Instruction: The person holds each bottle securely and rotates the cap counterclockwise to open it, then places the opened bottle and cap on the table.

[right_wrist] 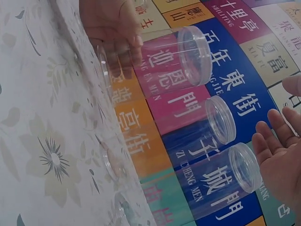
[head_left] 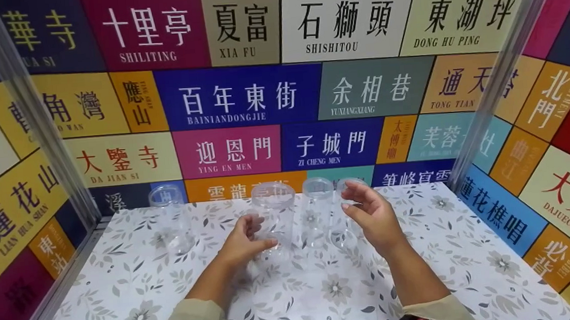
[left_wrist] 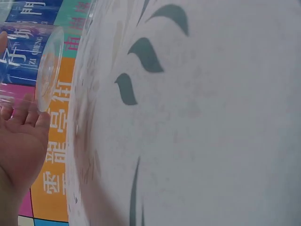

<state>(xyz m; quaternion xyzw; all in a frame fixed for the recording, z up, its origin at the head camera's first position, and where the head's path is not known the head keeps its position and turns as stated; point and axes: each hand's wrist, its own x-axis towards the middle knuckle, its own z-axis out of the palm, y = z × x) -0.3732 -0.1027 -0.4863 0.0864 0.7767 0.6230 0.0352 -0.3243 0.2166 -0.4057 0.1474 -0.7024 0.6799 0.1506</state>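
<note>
A large clear cylindrical jar (head_left: pixel 279 208) stands upright on the patterned tabletop. My left hand (head_left: pixel 240 242) is at its left side, the thumb in front of the wall and the loosely bent fingers behind it. In the left wrist view the fingertips of that hand (left_wrist: pixel 21 150) meet the jar's wall (left_wrist: pixel 28 70). To the right stand two narrower clear jars, the nearer one (head_left: pixel 318 216) and the far-right one (head_left: pixel 343 237). My right hand (head_left: pixel 373 219) is raised beside the far-right jar, palm inward, holding nothing. The right wrist view shows this hand (right_wrist: pixel 282 160) near that jar's top (right_wrist: pixel 243 167).
Another clear jar (head_left: pixel 173 230) stands apart at the left rear of the table (head_left: pixel 122 295), which has a white leaf-and-flower cover. Colourful signboard walls (head_left: pixel 239 97) rise behind and at both sides. Clear upright posts (head_left: pixel 486 73) stand near the rear corners.
</note>
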